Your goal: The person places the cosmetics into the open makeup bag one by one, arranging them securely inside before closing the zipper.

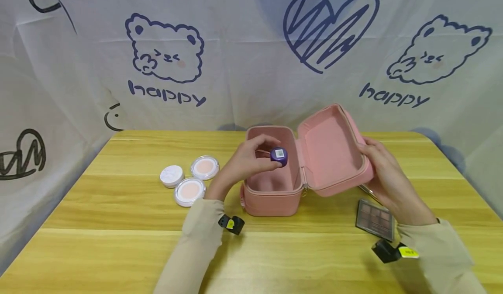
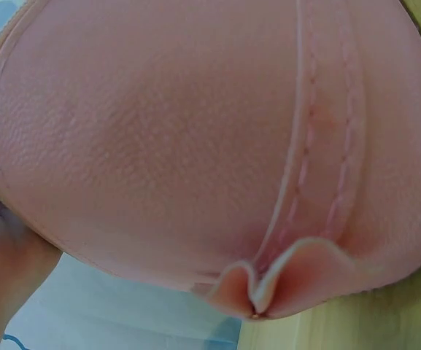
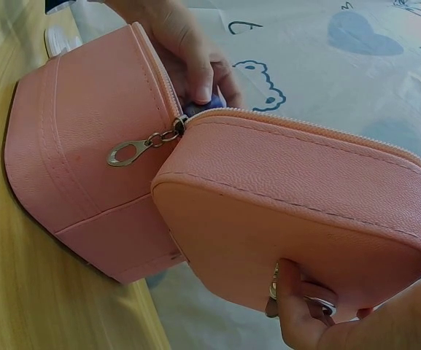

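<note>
a curtained-off nook: printed cloth (image 1: 243, 71) behind a wooden table (image 1: 310, 246).

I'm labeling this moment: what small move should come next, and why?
Probably lower the purple item into the case: the left hand pinches it over the opening, while the right hand holds the lid open.

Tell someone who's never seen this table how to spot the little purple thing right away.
On the wooden table, find the open pink case. At the case's opening, the left hand pinches a small purple object. Its deep purple colour and pale label set it apart from the pale round containers to the case's left.
</note>
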Available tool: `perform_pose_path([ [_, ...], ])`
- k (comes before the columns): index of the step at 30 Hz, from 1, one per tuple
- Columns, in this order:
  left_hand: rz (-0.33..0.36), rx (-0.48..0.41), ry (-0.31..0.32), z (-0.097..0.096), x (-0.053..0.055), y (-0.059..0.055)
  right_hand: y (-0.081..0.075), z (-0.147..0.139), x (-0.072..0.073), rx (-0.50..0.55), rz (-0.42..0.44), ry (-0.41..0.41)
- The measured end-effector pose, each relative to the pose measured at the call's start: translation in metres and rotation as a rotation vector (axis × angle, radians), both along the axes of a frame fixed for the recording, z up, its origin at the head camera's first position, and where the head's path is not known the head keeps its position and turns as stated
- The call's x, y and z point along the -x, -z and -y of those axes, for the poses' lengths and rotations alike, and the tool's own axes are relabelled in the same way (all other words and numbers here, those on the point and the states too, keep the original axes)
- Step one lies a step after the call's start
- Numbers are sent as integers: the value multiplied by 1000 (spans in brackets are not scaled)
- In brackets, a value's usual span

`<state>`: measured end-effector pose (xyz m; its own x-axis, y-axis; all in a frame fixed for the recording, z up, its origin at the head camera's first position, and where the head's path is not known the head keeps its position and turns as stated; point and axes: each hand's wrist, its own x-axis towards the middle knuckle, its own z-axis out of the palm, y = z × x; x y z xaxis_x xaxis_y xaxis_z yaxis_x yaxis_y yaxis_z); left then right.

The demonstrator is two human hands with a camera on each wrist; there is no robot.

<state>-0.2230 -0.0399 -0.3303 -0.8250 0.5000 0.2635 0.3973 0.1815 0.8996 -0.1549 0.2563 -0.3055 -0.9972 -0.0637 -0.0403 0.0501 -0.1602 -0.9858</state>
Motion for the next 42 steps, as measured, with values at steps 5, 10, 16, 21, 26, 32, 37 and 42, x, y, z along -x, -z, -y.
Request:
perform_pose_path([
  [5, -1, 9, -1, -1, 0, 0, 1, -1, 0, 20, -5, -4],
  [10, 4, 14, -4, 0, -1, -1, 0, -1, 0, 19, 5, -7],
  [16, 16, 53, -30, 2, -3, -3, 0, 0, 0, -11, 4, -3],
  [21, -17, 124, -51, 4, -4, -6, 0, 0, 0, -18, 1, -1],
  [26, -56, 126, -16, 5, -3, -6, 0, 0, 0, -15, -3, -3],
  [32, -95, 91, 22, 4, -2, -4, 0, -1, 1, -9, -4, -7],
  [37, -229, 187, 12, -2, -3, -4, 0, -1, 1, -8, 5, -1],
  [42, -510, 545, -74, -13, -13, -9, 1, -1, 1, -8, 4, 3],
])
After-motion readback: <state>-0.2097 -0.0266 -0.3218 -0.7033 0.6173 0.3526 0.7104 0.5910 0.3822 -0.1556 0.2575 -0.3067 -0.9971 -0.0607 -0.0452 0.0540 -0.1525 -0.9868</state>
